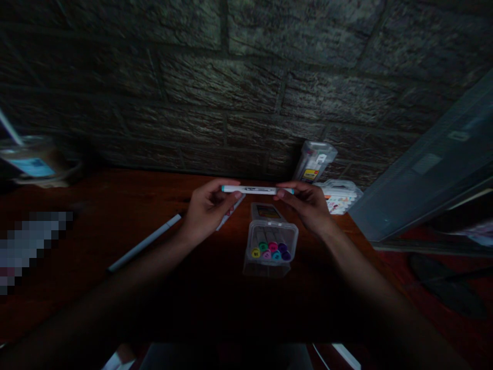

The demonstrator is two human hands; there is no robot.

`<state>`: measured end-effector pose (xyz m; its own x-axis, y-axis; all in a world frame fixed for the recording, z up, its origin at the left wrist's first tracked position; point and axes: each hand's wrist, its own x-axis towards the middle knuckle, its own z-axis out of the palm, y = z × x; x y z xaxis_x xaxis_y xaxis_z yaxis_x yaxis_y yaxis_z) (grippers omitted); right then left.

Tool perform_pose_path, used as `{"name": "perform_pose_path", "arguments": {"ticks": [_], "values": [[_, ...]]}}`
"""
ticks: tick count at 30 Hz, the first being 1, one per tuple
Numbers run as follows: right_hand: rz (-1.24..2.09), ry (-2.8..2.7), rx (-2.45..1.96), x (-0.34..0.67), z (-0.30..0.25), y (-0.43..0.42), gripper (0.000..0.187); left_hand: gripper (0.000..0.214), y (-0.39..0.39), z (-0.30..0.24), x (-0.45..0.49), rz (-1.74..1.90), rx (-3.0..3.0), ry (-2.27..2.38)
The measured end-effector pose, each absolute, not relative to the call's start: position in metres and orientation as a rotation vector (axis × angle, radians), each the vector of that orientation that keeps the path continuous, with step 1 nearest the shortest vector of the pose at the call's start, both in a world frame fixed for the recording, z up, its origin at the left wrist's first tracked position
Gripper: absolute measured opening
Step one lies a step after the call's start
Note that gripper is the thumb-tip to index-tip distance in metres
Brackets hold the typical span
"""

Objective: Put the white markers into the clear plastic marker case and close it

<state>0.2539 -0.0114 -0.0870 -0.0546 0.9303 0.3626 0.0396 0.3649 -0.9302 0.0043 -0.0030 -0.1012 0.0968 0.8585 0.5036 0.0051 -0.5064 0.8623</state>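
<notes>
marker between left hand and right hand | case on table, pens in it | stick left of left hand | cup far left | two boxes behind right hand, before wall

Marker: smooth plastic. Case at 6 o'clock: clear, glossy plastic. Tabletop: wood. Wall, 12 o'clock: rough, matt.

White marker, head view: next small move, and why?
I'd probably ease the right hand gently outward, testing whether the teal end pulls off, while the left hand steadies the rest. Both hands pinch the white marker near opposite ends, and it lies roughly level between them, so the grip suits a straight pull. The cap seam is too blurred to confirm.
</notes>
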Motion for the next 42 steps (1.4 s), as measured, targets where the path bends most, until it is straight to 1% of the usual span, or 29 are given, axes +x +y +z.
{"name": "perform_pose_path", "arguments": {"ticks": [6,13,22,30,42], "values": [[0.855,-1.478,-0.936,0.252,-0.087,-0.013,0.019,0.015,-0.003,-0.102,0.006,1.445,1.636,0.868],[0.800,-1.481,-0.954,0.250,-0.086,-0.012,0.014,0.013,-0.004,-0.100,0.006,1.427,1.627,0.845],[0.913,-1.377,-0.956,0.252,-0.085,-0.013,0.022,0.018,0.001,-0.103,0.003,1.429,1.510,0.758],[1.055,-1.282,-0.903,0.253,-0.081,-0.013,0.018,0.019,0.002,-0.101,0.002,1.412,1.316,0.664],[1.153,-1.207,-0.875,0.254,-0.075,-0.015,0.023,0.021,0.002,-0.100,0.003,1.419,1.266,0.640]]}}
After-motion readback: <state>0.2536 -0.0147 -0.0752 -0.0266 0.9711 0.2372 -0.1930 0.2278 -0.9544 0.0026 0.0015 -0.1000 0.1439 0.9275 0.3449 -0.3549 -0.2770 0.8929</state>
